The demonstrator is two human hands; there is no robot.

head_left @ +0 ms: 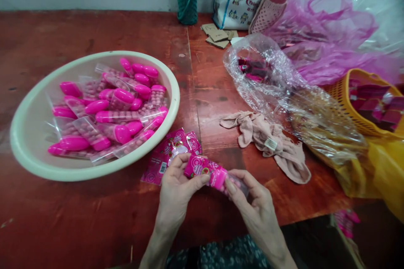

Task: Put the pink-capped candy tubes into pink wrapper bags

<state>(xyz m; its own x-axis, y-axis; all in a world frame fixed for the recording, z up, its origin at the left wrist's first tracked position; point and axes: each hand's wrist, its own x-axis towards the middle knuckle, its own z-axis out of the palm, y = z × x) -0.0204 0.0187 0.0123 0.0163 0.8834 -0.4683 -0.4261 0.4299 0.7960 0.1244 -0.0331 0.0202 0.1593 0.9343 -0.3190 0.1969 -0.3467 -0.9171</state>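
Observation:
Between the fingers of my left hand (174,191) is a pink printed sleeve (198,165). My right hand (257,204) grips a clear tube with a pink cap (218,177) and small pink balls inside. The capped end meets the sleeve; whether it has entered the sleeve's opening I cannot tell. Under and behind my left hand, more flat pink sleeves (154,169) lie on the table, one showing a barcode. To the left stands a large cream basin (30,157) holding many similar tubes with bright pink caps, heaped on their sides.
On the wooden table (78,214) lie a crumpled pinkish cloth (263,136) and a clear plastic bag (274,77) with pink packets. A yellow basket (347,92) and purple bags (331,29) crowd the right. Two covered bottles, a printed bag (238,0) and cardboard pieces (217,35) are behind.

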